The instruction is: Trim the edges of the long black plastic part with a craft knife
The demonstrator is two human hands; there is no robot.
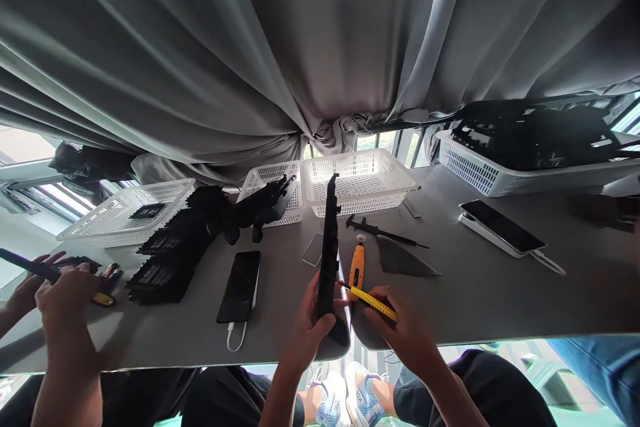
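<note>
While the left hand (313, 323) props a long, flat black plastic panel (329, 247) upright on its edge at the near rim of the grey surface (500, 293), its fingers (327, 324) are wrapped shut around the lower end, probably to steady it. The right hand (407, 327) is closed on a slim yellow-handled tool (373, 302), its tip pointing at the panel's base, just beside the left thumb. An orange utility knife (357, 265) lies close behind. A co-worker's hands (55, 287) work at far left.

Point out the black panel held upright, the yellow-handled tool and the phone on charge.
black panel (329, 240), head view, middle of its edge.
yellow-handled tool (374, 303), head view, its yellow handle.
phone (241, 285), head view, centre of its dark screen.
</note>
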